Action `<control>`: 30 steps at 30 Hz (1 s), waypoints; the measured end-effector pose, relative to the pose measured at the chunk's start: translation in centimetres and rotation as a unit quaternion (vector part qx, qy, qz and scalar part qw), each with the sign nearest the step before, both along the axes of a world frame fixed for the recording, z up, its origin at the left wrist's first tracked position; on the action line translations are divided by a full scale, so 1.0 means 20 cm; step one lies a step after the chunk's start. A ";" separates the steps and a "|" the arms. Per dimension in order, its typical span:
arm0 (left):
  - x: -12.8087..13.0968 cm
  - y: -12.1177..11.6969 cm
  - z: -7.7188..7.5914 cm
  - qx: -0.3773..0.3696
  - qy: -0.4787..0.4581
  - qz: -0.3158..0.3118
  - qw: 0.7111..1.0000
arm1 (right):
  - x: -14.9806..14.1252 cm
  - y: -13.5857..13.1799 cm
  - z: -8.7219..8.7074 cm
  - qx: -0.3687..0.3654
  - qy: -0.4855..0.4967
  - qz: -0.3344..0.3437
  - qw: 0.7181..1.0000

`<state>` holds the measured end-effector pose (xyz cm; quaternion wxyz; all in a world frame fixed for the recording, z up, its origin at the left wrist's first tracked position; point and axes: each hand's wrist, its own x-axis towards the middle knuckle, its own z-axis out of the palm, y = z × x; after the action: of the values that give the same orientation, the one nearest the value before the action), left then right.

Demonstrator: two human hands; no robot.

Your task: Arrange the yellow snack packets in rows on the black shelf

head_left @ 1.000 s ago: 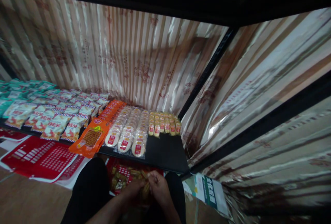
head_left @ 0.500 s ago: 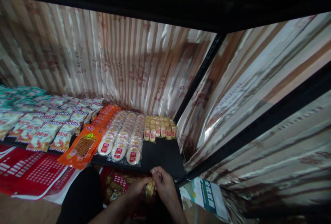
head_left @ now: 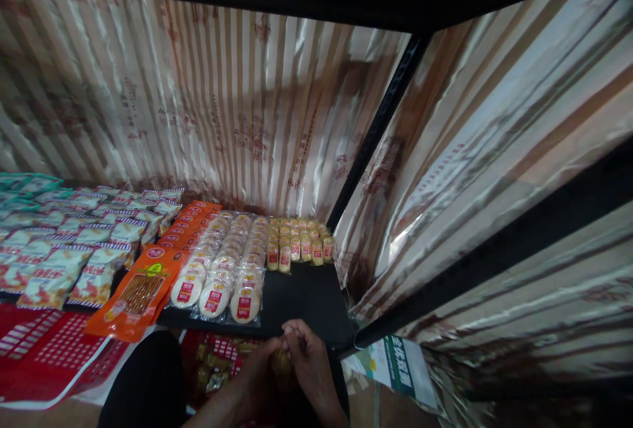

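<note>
My left hand (head_left: 257,365) and my right hand (head_left: 309,365) meet low in the head view, just in front of the black shelf (head_left: 301,299). Both are closed around a small yellowish snack packet (head_left: 281,365) held between them. Below them sits a red box (head_left: 212,362) with more small packets inside. On the shelf right behind my hands lie rows of small yellow packets (head_left: 297,243), and to their left rows of round white cakes with red labels (head_left: 227,270).
Orange snack bags (head_left: 143,286) overlap the shelf's front edge, with white-and-red bags (head_left: 64,263) and green bags (head_left: 24,184) further left. Striped shiny cloth (head_left: 222,105) lines the back and right side. A flattened red carton (head_left: 44,349) lies on the floor; a green-and-white box (head_left: 395,368) sits at right.
The view has shifted right, so the shelf goods sit further left in frame. My hands stay together on the packet, having risen from the red box toward the shelf edge.
</note>
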<state>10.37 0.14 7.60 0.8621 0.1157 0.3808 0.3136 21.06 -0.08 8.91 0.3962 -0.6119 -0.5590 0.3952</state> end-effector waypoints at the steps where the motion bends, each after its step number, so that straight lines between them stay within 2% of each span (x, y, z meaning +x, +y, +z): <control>1: 0.01 0.01 0.00 -0.012 -0.024 -0.007 1.000 | 0.01 0.01 0.00 0.001 0.002 -0.001 1.000; 3: 0.02 0.03 0.00 -0.038 -0.056 -0.014 0.998 | 0.02 0.03 0.01 0.004 0.006 -0.002 1.000; 7: 0.05 0.07 -0.01 -0.043 -0.003 0.022 0.999 | 0.05 0.06 0.00 0.019 0.010 -0.008 1.000; 14: 0.07 0.15 -0.05 0.076 0.111 0.045 0.990 | 0.11 0.12 -0.03 0.031 0.032 -0.038 0.998; 17: 0.09 0.19 -0.03 0.121 0.118 0.057 0.984 | 0.14 0.14 -0.05 0.025 0.042 -0.048 0.998; 20: 0.12 0.24 -0.03 0.135 0.139 0.080 0.978 | 0.17 0.17 -0.08 0.036 0.042 -0.062 0.997; 26: 0.17 0.31 -0.06 0.169 0.252 0.109 0.947 | 0.21 0.21 -0.17 0.045 0.047 -0.072 0.995; 30: 0.20 0.35 -0.09 0.222 0.284 0.125 0.924 | 0.22 0.24 -0.18 0.052 0.064 -0.087 0.993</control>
<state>14.43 7.12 5.85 0.6235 0.3401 0.5416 0.4497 25.44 4.71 5.35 0.4953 -0.6105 -0.4969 0.3675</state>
